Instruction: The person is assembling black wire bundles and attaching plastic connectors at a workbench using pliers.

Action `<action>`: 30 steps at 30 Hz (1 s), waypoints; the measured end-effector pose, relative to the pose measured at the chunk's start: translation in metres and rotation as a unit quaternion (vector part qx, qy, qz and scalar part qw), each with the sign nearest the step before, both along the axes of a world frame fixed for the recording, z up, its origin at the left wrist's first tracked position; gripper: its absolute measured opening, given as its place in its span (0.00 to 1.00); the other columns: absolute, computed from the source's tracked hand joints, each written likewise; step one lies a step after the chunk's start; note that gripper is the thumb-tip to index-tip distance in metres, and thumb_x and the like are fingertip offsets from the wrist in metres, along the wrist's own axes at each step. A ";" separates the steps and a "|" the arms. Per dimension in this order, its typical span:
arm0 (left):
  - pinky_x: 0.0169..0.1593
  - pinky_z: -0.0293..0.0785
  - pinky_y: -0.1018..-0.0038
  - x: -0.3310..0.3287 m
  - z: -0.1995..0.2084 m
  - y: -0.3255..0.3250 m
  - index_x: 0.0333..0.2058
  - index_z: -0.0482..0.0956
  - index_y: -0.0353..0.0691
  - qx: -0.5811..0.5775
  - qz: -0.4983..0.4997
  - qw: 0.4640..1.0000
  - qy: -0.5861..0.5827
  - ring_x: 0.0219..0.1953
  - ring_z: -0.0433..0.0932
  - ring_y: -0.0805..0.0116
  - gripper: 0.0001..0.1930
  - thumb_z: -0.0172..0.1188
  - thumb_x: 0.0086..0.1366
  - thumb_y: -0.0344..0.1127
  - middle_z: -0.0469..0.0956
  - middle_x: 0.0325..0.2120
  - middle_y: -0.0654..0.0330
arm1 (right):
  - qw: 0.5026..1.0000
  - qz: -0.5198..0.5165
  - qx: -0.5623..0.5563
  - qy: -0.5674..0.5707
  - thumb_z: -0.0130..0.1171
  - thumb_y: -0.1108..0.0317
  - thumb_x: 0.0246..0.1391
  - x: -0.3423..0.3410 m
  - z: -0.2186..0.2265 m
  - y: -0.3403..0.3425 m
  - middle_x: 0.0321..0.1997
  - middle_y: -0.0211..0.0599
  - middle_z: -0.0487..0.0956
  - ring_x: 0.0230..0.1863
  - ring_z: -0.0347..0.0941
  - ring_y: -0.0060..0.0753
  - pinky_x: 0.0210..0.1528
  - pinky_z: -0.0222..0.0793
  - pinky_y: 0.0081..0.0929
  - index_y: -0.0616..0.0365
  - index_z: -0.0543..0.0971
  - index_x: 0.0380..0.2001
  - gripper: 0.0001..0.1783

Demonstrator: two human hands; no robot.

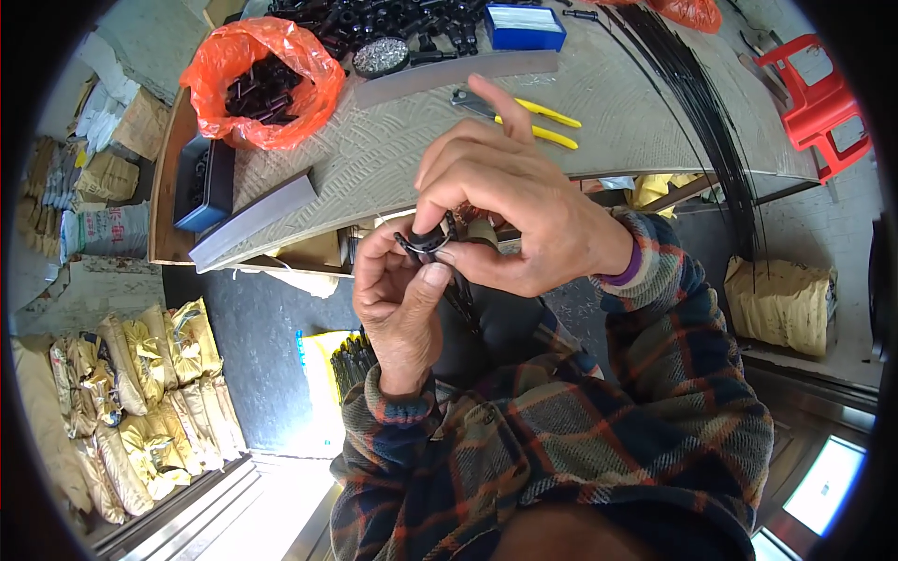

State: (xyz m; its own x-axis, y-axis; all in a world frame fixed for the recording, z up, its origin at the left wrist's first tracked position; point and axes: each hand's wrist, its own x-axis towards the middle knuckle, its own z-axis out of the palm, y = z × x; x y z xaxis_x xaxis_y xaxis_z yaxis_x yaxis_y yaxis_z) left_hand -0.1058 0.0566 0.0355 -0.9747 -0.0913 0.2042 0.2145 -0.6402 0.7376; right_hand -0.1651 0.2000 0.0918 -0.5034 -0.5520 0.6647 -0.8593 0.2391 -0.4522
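My left hand (398,313) and my right hand (528,210) meet just off the table's near edge, above my lap. Between them is a small black curved part (428,241) with prongs and a thin pale line along its edge. Left thumb and fingers grip it from below. The right index finger and thumb pinch it from above, while the other right fingers arch upward. Fingers hide much of the part, so its exact kind is unclear. A dark length hangs below it. Yellow-handled pliers (552,125) lie on the table just beyond my right hand.
On the table (346,173) stand an orange plastic bag (323,79) of black parts, a round dish of metal bits (381,58), a blue box (525,30) and a bundle of long black rods (697,98). A red stool (823,107) is at right; wrapped packages (140,374) lie at left.
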 end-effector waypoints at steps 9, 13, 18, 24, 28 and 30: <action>0.44 0.67 0.78 -0.001 0.000 -0.007 0.41 0.71 0.34 -0.020 0.033 0.999 -0.003 0.36 0.72 0.75 0.16 0.60 0.51 0.22 0.75 0.35 0.60 | 0.970 -0.054 -0.202 -0.124 0.61 0.73 0.40 0.012 -0.025 -0.013 0.34 0.28 0.74 0.42 0.69 0.26 0.62 0.42 0.39 0.55 0.75 0.37 0.16; 0.38 0.67 0.80 0.001 -0.006 -0.014 0.38 0.72 0.33 0.036 0.001 0.998 0.042 0.31 0.71 0.76 0.15 0.62 0.53 0.31 0.74 0.31 0.62 | 0.846 0.083 -0.264 -0.457 0.60 0.73 0.43 0.018 -0.049 -0.014 0.36 0.31 0.72 0.40 0.67 0.23 0.51 0.58 0.27 0.60 0.73 0.36 0.14; 0.39 0.68 0.80 0.015 -0.004 -0.025 0.38 0.71 0.34 -0.028 0.031 0.999 0.022 0.31 0.71 0.76 0.16 0.62 0.54 0.35 0.73 0.30 0.63 | 0.848 0.206 -0.257 -0.414 0.62 0.72 0.43 0.027 -0.062 -0.029 0.30 0.30 0.69 0.32 0.62 0.20 0.34 0.57 0.18 0.62 0.70 0.29 0.12; 0.42 0.69 0.77 0.030 -0.010 -0.031 0.40 0.69 0.35 -0.071 0.094 0.993 0.018 0.35 0.72 0.74 0.15 0.59 0.58 0.37 0.73 0.32 0.62 | 0.885 0.150 -0.216 -0.385 0.63 0.70 0.43 0.041 -0.056 -0.042 0.24 0.24 0.66 0.27 0.59 0.15 0.30 0.56 0.16 0.60 0.69 0.25 0.12; 0.45 0.68 0.76 0.039 -0.007 -0.042 0.40 0.69 0.35 -0.060 0.016 0.998 0.021 0.37 0.71 0.73 0.16 0.59 0.58 0.39 0.72 0.35 0.62 | 0.911 0.119 -0.187 -0.348 0.68 0.66 0.39 0.045 -0.061 -0.045 0.21 0.25 0.67 0.25 0.60 0.15 0.26 0.56 0.17 0.59 0.68 0.22 0.16; 0.45 0.67 0.76 0.042 -0.011 -0.045 0.40 0.68 0.34 -0.078 0.010 0.997 0.026 0.38 0.71 0.72 0.17 0.59 0.58 0.40 0.71 0.35 0.61 | 0.921 0.116 -0.173 -0.329 0.69 0.64 0.38 0.045 -0.063 -0.045 0.20 0.25 0.67 0.24 0.60 0.15 0.25 0.56 0.18 0.58 0.68 0.21 0.18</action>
State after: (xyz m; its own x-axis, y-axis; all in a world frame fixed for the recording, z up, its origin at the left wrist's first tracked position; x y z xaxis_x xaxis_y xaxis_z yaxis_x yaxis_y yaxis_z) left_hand -0.0642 0.0111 0.0240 -0.9607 -0.0735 0.2676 0.2665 -0.5131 0.8159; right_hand -0.1200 0.1552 0.0291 -0.7549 -0.5079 0.4150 -0.3823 -0.1733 -0.9076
